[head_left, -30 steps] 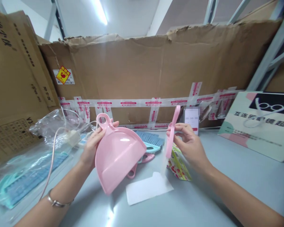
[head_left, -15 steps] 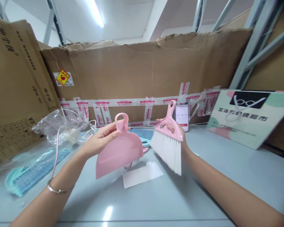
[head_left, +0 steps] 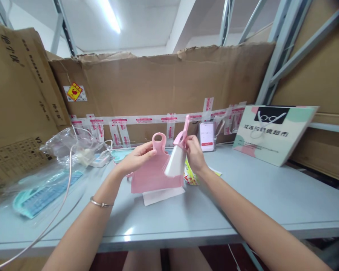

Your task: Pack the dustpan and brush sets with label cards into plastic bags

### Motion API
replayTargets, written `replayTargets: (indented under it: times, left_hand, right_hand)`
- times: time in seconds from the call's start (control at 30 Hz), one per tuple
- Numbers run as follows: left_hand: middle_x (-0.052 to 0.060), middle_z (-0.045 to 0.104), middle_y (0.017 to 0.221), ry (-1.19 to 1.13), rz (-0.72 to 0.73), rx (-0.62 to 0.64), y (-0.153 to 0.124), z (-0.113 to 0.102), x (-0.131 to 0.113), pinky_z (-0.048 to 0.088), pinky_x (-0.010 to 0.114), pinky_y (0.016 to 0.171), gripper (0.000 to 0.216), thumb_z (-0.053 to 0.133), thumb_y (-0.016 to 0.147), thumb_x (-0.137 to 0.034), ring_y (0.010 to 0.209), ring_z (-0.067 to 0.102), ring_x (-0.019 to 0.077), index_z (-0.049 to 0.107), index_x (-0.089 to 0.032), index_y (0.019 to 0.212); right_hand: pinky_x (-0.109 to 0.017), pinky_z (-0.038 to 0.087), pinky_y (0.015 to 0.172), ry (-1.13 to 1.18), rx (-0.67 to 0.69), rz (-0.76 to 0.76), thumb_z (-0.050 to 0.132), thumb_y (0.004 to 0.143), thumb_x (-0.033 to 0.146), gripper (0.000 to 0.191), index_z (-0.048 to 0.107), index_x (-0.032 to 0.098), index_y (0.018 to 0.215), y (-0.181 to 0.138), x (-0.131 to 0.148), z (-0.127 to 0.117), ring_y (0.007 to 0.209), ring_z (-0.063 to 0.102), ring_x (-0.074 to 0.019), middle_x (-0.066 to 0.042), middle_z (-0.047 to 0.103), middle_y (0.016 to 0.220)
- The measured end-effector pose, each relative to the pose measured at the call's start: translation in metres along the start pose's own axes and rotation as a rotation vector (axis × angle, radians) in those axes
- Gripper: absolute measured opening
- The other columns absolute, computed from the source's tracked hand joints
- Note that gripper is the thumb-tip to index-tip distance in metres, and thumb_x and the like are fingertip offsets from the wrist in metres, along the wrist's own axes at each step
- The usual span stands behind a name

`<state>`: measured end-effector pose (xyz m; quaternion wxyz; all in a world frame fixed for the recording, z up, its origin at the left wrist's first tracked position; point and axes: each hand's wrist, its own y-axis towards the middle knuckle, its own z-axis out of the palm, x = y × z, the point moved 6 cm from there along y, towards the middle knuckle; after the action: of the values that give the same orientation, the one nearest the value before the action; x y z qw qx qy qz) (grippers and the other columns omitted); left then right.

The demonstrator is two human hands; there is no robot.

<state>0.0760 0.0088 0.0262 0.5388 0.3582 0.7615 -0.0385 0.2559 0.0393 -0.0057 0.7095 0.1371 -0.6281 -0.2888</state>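
My left hand (head_left: 142, 156) is closed on the handle of a pink dustpan (head_left: 149, 175), thumb in front near the ring-shaped end. The pan hangs upright with its wide edge down, just over a white paper strip (head_left: 164, 195) on the table. In my right hand (head_left: 196, 152) is a small pink hand brush (head_left: 176, 160) with white bristles, gripped near the base of its handle. The brush is turned nearly edge-on, bristles down, in front of the pan's right part. I cannot tell whether the bristles touch the pan.
Blue brush sets in clear plastic (head_left: 48, 192) lie at the left beside a white cable (head_left: 69, 177). A colourful packet (head_left: 190, 175) rests behind my right hand. A phone (head_left: 207, 137) leans against the cardboard (head_left: 164, 86) at the back. A printed bag (head_left: 271, 135) stands at the right.
The dustpan has turned to show its wide edge level, and moved right. The brush has come left and rotated edge-on, overlapping the pan. The colourful packet is now visible; my view has shifted.
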Motion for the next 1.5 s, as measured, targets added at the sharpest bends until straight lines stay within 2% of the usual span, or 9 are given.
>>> replayTargets:
  times: [0.23,0.47,0.57,0.73,0.87,1.03,1.2,1.3,1.5]
  left_hand:
    - [0.002,0.064,0.083,0.24,0.041,-0.214,-0.008,-0.01,0.008,0.042,0.026,0.066,0.034,0.044,0.083,-0.038,0.076,0.057,0.0191,0.058,-0.02,0.108]
    - [0.0,0.059,0.075,0.285,0.1,-0.252,-0.009,-0.013,0.006,0.038,0.023,0.062,0.026,0.048,0.079,-0.03,0.068,0.052,0.0149,0.059,-0.016,0.099]
    - [0.001,0.06,0.078,0.287,0.105,-0.269,-0.01,-0.015,0.008,0.038,0.023,0.063,0.027,0.051,0.077,-0.03,0.071,0.052,0.0153,0.06,-0.016,0.098]
    - [0.0,0.059,0.071,0.269,0.085,-0.298,-0.011,-0.018,0.01,0.037,0.022,0.058,0.032,0.047,0.08,-0.037,0.065,0.05,0.0135,0.06,-0.015,0.1]
    - [0.003,0.064,0.078,0.167,0.07,-0.246,-0.009,-0.015,0.015,0.041,0.023,0.061,0.038,0.05,0.078,-0.038,0.072,0.056,0.0166,0.058,-0.015,0.107]
    - [0.007,0.067,0.092,0.024,0.036,-0.207,-0.006,-0.014,0.026,0.045,0.026,0.068,0.045,0.058,0.073,-0.037,0.083,0.06,0.0205,0.057,-0.015,0.111]
    - [0.007,0.067,0.092,-0.032,-0.043,-0.2,-0.006,-0.015,0.029,0.046,0.026,0.066,0.042,0.055,0.076,-0.04,0.08,0.06,0.0194,0.058,-0.016,0.112]
    - [0.005,0.066,0.095,-0.041,-0.064,-0.206,-0.006,-0.015,0.026,0.045,0.024,0.067,0.038,0.052,0.079,-0.04,0.081,0.059,0.0173,0.059,-0.018,0.11]
    - [0.002,0.061,0.084,0.061,-0.025,-0.229,-0.005,-0.004,0.022,0.041,0.022,0.064,0.034,0.042,0.084,-0.041,0.073,0.053,0.0138,0.061,-0.016,0.096]
  right_hand:
    - [-0.025,0.036,0.065,0.0,0.109,-0.125,0.052,0.079,0.036,0.02,0.035,0.024,0.08,-0.024,0.018,0.018,0.067,0.042,-0.011,0.004,0.038,0.076]
    - [-0.025,0.037,0.062,0.063,0.199,-0.283,0.059,0.075,0.032,0.029,0.041,0.026,0.096,-0.037,0.052,0.029,0.065,0.042,-0.0111,0.005,0.041,0.072]
    - [-0.026,0.036,0.057,0.108,0.332,-0.21,0.061,0.072,0.039,0.022,0.051,0.024,0.084,-0.03,0.064,0.03,0.06,0.041,-0.0107,0.004,0.043,0.068]
    - [-0.025,0.032,0.047,0.172,0.446,0.027,0.055,0.069,0.054,0.03,0.05,0.026,0.076,-0.018,0.06,0.027,0.049,0.034,-0.0093,0.004,0.042,0.062]
    - [-0.026,0.036,0.051,0.011,0.566,0.122,0.062,0.065,0.046,0.028,0.053,0.02,0.072,-0.026,0.041,0.045,0.053,0.042,-0.01,0.003,0.048,0.061]
    - [-0.026,0.037,0.058,-0.345,0.421,-0.089,0.052,0.076,0.029,0.011,0.056,0.019,0.077,-0.03,0.044,0.052,0.061,0.048,-0.0113,0.002,0.055,0.067]
    - [-0.026,0.037,0.059,-0.6,0.527,-0.198,0.053,0.075,0.021,0.006,0.06,0.02,0.075,-0.026,0.048,0.054,0.066,0.052,-0.0134,0.001,0.06,0.071]
    - [-0.026,0.038,0.062,-0.592,0.429,-0.25,0.056,0.074,0.019,0.004,0.057,0.019,0.07,-0.026,0.046,0.049,0.067,0.052,-0.0132,0.0,0.057,0.071]
    - [-0.026,0.039,0.063,-0.427,0.19,-0.132,0.056,0.076,0.026,0.008,0.054,0.019,0.071,-0.04,0.022,0.038,0.067,0.048,-0.0128,0.001,0.049,0.075]
